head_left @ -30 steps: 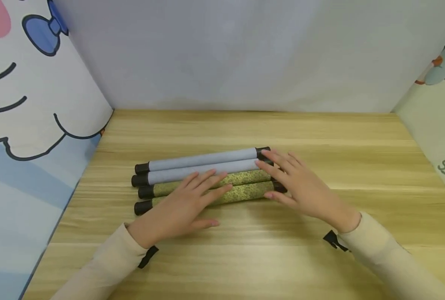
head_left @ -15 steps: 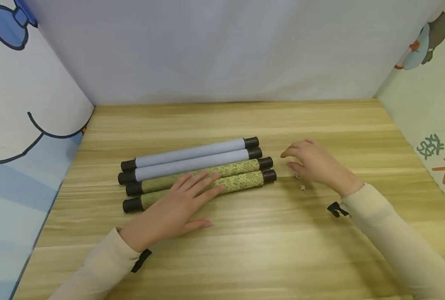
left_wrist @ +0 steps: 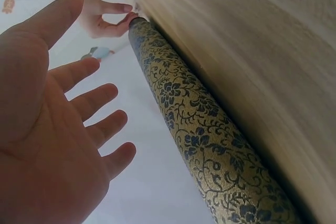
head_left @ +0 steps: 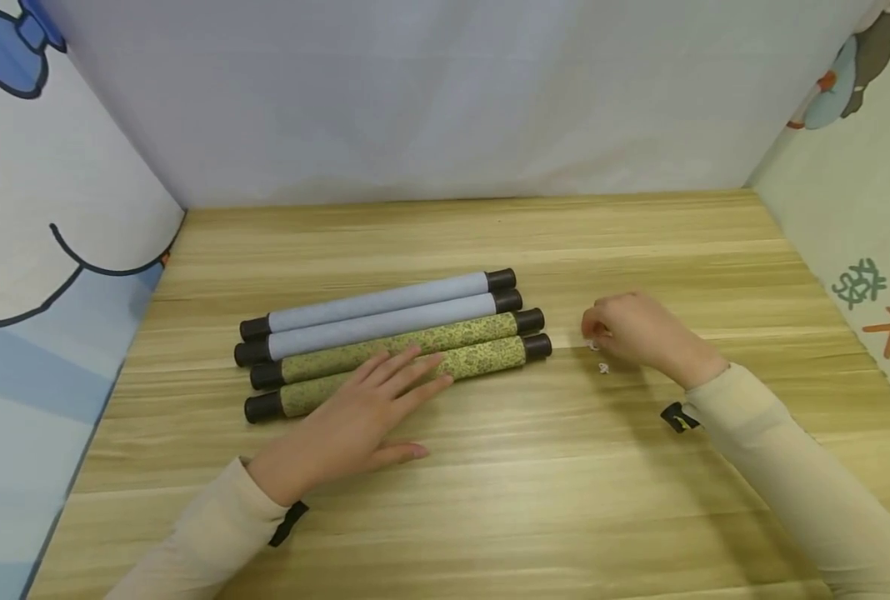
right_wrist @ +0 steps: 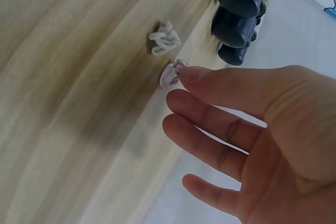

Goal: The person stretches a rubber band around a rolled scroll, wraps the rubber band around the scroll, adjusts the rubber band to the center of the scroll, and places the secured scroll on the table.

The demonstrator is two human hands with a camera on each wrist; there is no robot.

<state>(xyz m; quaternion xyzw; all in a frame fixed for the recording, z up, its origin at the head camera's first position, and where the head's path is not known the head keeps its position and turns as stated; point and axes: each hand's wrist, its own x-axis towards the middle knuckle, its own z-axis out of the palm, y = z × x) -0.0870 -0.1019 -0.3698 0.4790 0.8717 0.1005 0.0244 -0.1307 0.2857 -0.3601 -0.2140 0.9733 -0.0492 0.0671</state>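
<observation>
Four rolled scrolls with dark end caps lie side by side on the wooden table [head_left: 490,500]. The two at the back are blue-grey [head_left: 377,304] and the two in front have a gold flower pattern [head_left: 482,357]. My left hand [head_left: 403,392] lies flat with straight fingers over the patterned scrolls [left_wrist: 194,124], palm open [left_wrist: 89,108]. My right hand [head_left: 602,333] is on the table just right of the scroll ends [right_wrist: 239,9]. Its thumb and forefinger pinch a small white band [right_wrist: 170,74]. A second white band [right_wrist: 164,39] lies loose beside it [head_left: 603,367].
Pale screens with cartoon prints wall in the table at the left [head_left: 55,250], back [head_left: 452,100] and right [head_left: 850,250]. Bare wood lies in front of the scrolls and behind them.
My right hand left the scrolls' right ends, moved right and came down on the small white bands. My left hand stayed on the patterned scrolls.
</observation>
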